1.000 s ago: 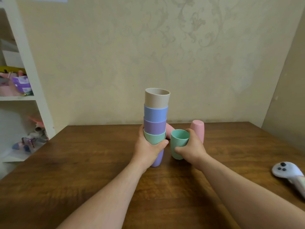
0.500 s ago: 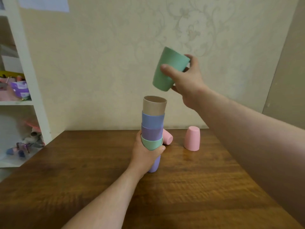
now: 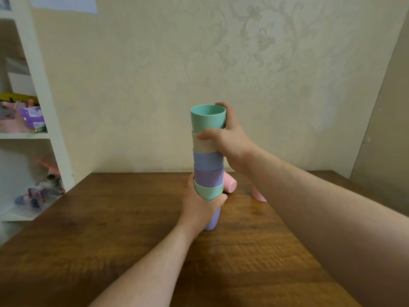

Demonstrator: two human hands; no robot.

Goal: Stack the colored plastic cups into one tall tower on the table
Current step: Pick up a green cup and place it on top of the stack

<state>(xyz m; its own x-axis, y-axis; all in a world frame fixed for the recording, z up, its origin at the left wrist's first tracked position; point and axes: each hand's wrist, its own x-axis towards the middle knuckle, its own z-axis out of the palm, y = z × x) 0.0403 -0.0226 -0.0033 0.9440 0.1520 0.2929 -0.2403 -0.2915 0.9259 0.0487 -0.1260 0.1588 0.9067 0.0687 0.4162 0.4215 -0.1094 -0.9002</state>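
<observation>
On the wooden table we find the cup tower standing upright near the middle. Our left hand is clasped around its lower cups. Our right hand grips the teal cup, seated open side up in the beige cup. Behind the tower, one pink cup lies on its side; another pink cup is partly hidden by our right forearm.

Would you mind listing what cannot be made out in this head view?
- Bottom cup: mostly covered by the left hand.
- Far pink cup: mostly behind the right forearm.
- Lying pink cup: partly behind the tower.
- Beige cup: right side under the right hand.
- Shelf items: blurred, cut by the left edge.
</observation>
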